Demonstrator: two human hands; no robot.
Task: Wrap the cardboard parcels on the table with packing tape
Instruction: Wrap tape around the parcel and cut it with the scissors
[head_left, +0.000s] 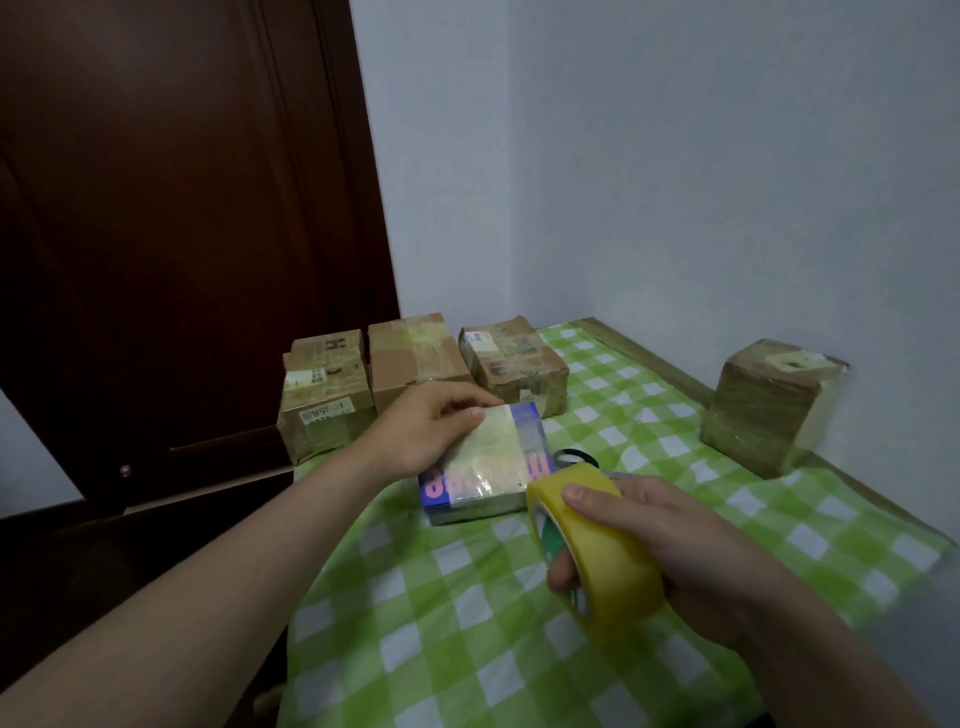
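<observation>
Fingers (457, 399) of our left hand (423, 434) curl over the far left corner of the blue box (524, 431), with the thumb lying on top, so this hand holds the corner down on the checked cloth (457, 634). Fingers (562, 571) of our right hand (680, 545) are closed around the yellow tape roll (608, 561): the thumb presses on the outer band and the other fingers reach into the core. The roll is in the air, just near and right of the box; we cannot tell if a strip runs from it to the box.

A glossy strip of tape (485, 454) crosses the top of the box, directly beside our left thumb. We judge the box to be light and fairly stiff, but its printed skin and the tape look slippery, so it may slide on the cloth when we pull. It seems better to hold it by edges and corners, where cardboard is strongest, not by the flat middle, which could bend in. The roll is rigid, and the core is the safe place to grip it.

Beyond our left fingers stand several brown parcels (410, 364), shining with tape; a lone parcel (774, 410) sits far right of our right fingers, near the wall (727, 208).
</observation>
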